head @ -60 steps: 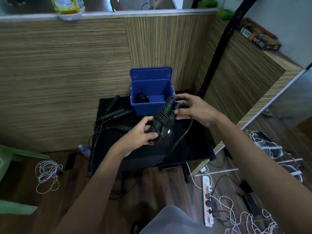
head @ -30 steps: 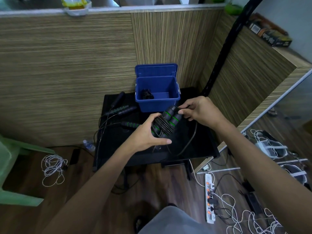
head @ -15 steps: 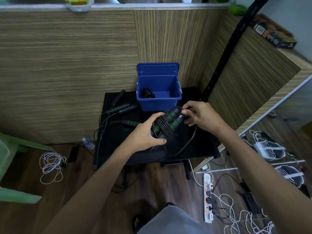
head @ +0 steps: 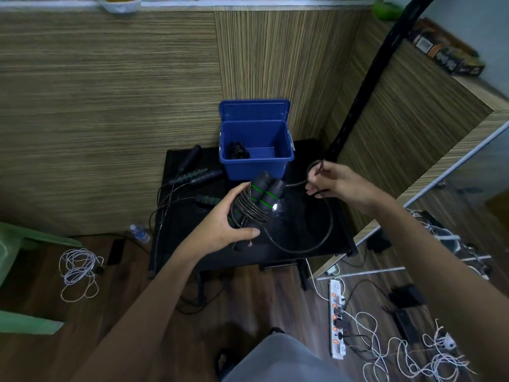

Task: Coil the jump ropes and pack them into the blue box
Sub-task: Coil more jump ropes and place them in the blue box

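Note:
My left hand [head: 224, 224] grips a jump rope's two black, green-ringed handles [head: 263, 194] held side by side, with several turns of black cord wound round them. To their right, my right hand [head: 334, 183] pinches the loose end of that cord [head: 319, 238], which loops down over the black table [head: 303, 255]. The blue box [head: 257, 161] stands open at the back of the table, a coiled black rope [head: 238, 153] lying in its left side. More jump ropes with black handles [head: 197, 179] lie uncoiled on the table's left part.
Wooden panel walls close in behind and to the right. A black pole [head: 366, 86] leans at the right. On the floor lie a white cord bundle [head: 78, 271], a water bottle [head: 140, 232], a power strip [head: 337, 318] with tangled white cables, and a green chair [head: 16, 271] at the left.
My right hand has left the handles and drawn the cord's loose end out to the right and upward. The left hand still holds the wound handles.

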